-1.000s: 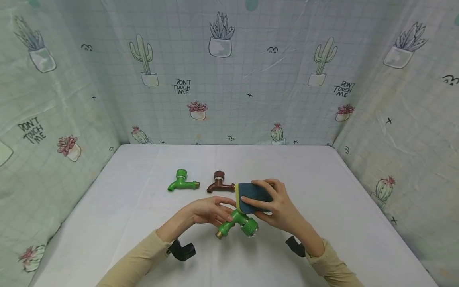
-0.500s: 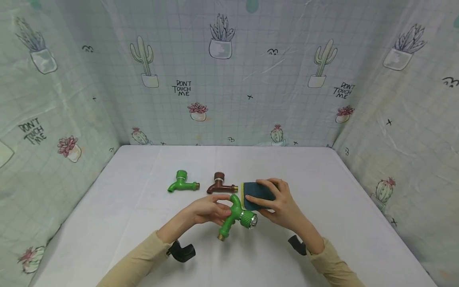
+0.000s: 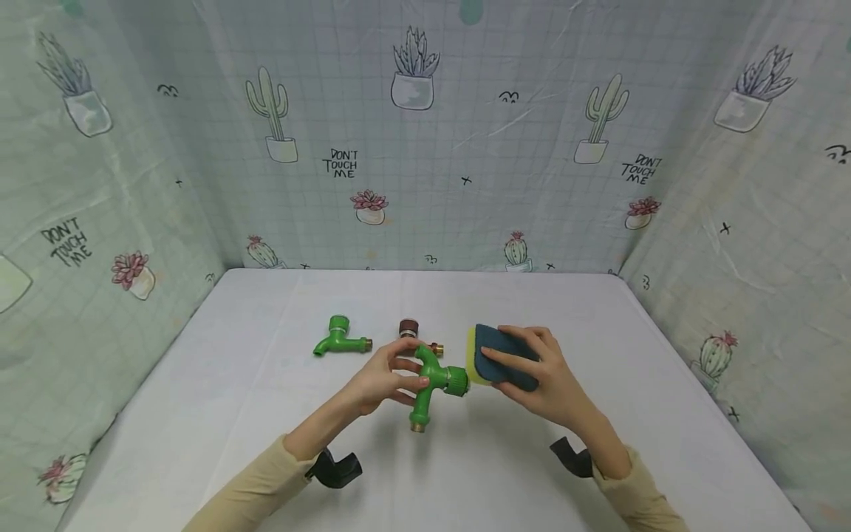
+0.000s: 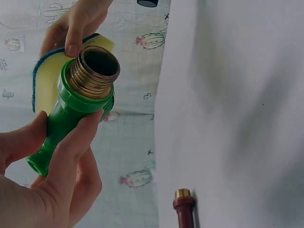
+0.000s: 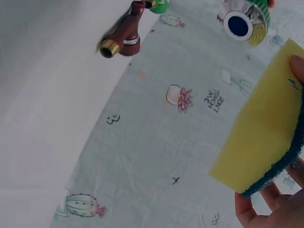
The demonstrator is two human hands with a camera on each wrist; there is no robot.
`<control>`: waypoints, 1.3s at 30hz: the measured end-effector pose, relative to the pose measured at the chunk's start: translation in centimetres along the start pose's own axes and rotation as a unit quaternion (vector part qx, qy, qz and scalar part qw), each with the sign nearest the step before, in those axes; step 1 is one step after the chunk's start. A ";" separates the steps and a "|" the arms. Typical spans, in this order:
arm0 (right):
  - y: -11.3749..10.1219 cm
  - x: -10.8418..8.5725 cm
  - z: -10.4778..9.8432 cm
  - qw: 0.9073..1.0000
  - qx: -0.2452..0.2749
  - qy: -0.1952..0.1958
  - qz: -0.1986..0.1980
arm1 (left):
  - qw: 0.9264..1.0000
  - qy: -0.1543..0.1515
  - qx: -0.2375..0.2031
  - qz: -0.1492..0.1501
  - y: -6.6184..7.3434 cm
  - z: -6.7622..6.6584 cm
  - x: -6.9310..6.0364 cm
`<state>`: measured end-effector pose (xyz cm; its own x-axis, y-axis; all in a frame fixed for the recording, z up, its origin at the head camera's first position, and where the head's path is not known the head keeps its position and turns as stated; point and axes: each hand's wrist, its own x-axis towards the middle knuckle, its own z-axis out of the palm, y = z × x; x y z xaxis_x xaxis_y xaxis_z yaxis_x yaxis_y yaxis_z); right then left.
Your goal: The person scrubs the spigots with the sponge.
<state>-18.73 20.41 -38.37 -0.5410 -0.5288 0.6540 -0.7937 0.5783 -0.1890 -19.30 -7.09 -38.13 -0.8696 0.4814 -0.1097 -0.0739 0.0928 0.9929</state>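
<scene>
My left hand [image 3: 385, 379] grips a green faucet [image 3: 435, 378] by its body, above the table. The brass threaded end [image 4: 96, 71] faces the left wrist camera, and the faucet's knob points toward my other hand. Between the thumb and fingers of my right hand [image 3: 547, 373] is a sponge [image 3: 503, 356], yellow foam with a dark blue scouring side. In the head view its yellow face is right beside the knob. The right wrist view shows a gap between the foam [image 5: 259, 123] and the knob's silver cap [image 5: 239, 24].
Farther back on the white table [image 3: 266, 414] lie another green faucet [image 3: 340, 338] and a brown faucet [image 3: 408, 327], the latter partly hidden by my left hand. A patterned cloth wall [image 3: 425, 148] encloses the back and sides. Black camera mounts [image 3: 335, 468] sit beneath both wrists.
The sponge has moved from the faucet's upper body off to the right and been tilted. My left hand has turned the faucet, so its threaded end now points down and the knob rightward.
</scene>
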 end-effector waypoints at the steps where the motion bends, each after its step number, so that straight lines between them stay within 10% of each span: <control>1: -0.3 0.0 0.0 1.000 -0.003 -0.004 -0.005 | 1.000 0.009 -0.004 0.002 -0.1 0.1 0.1; 15: -3.0 0.3 1.3 0.987 -0.119 -0.013 -0.103 | 0.997 0.062 -0.047 0.006 -0.5 0.2 0.7; 29: -2.4 1.2 1.5 0.993 -0.093 -0.028 -0.069 | 0.996 -0.009 0.022 0.088 -0.9 0.3 0.0; 39: -2.1 1.7 1.0 0.994 -0.097 -0.026 -0.052 | 0.989 0.008 0.090 0.121 -0.8 0.9 -0.2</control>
<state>-18.25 17.67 -37.63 -0.4756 -0.6205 0.6235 -0.7805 0.6246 0.0262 -18.60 -6.49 -38.94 -0.8588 0.4951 0.1319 0.2235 0.1304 0.9659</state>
